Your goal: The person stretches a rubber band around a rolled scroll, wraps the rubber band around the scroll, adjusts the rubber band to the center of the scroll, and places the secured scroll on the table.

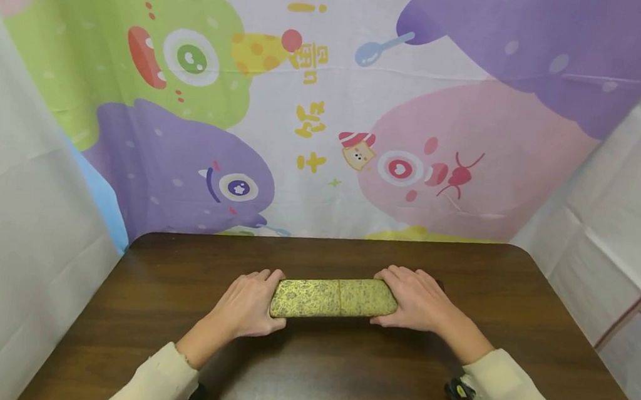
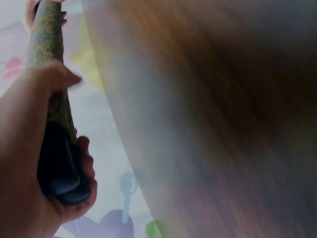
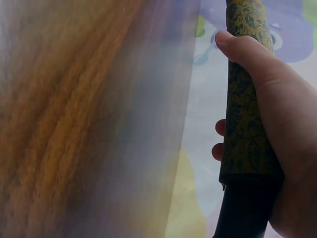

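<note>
Both hands hold a long flat case-like object [image 1: 337, 297] with a yellow-gold and grey floral pattern above the table, one hand at each end. A thin seam crosses it near the middle. My left hand [image 1: 253, 301] grips its left end, thumb on the near side and fingers along the far side. At the right end, my right hand [image 1: 411, 300] grips it in the same way. The left wrist view shows the patterned object [image 2: 58, 109] with a dark, rounded end in the palm; the right wrist view shows the patterned object [image 3: 245, 114] with a black end. Its exact kind is unclear.
The dark brown wooden table [image 1: 340, 377] lies under the hands. Behind it hangs a cartoon-printed cloth [image 1: 320, 206], with pale cloth walls [image 1: 9, 200] at both sides. A small dark thing [image 1: 440, 285], partly hidden, shows behind the right hand.
</note>
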`<state>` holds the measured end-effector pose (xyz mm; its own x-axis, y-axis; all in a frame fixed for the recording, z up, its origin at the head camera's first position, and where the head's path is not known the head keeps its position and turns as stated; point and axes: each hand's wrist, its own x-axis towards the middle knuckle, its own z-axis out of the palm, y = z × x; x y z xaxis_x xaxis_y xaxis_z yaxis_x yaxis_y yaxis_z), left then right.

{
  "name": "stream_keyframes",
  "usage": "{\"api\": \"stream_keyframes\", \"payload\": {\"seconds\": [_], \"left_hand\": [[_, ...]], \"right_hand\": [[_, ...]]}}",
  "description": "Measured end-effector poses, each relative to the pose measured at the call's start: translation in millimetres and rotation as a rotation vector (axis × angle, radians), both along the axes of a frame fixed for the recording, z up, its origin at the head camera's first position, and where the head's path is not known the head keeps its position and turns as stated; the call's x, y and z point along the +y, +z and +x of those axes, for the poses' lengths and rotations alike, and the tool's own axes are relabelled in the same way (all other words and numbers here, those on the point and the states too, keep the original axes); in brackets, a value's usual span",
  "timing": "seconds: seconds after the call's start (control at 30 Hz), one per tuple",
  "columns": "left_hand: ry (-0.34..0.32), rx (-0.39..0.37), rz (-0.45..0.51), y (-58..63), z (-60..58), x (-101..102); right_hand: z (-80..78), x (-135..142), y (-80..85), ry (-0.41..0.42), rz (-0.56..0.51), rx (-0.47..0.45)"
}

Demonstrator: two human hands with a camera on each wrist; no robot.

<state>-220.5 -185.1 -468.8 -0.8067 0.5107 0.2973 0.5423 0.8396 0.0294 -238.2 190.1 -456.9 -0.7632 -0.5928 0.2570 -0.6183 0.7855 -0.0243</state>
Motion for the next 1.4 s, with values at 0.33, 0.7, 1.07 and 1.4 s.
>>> {"api": "stream_keyframes", "payload": {"seconds": [0.33,0.7,1.07,1.4], "left_hand": [[-0.011,-0.223,0.025,-7.4,-20.3,-6.5],[0.008,-0.487,0.046,-12.7,-22.0,-8.1],[0.023,-0.450,0.042,-15.9,-16.5,-9.7],[0.040,-0.392,0.046,-18.8,-17.8,-9.9]], "right_hand": [[-16.3,-2.9,-10.9,-0.035,0.027,-0.127],[-20.2,-5.4,-15.2,-0.068,0.075,-0.311],[-17.5,-5.9,-19.8,-0.006,0.042,-0.375],[-18.3,-2.6,-16.4,-0.003,0.026,-0.400]]}}
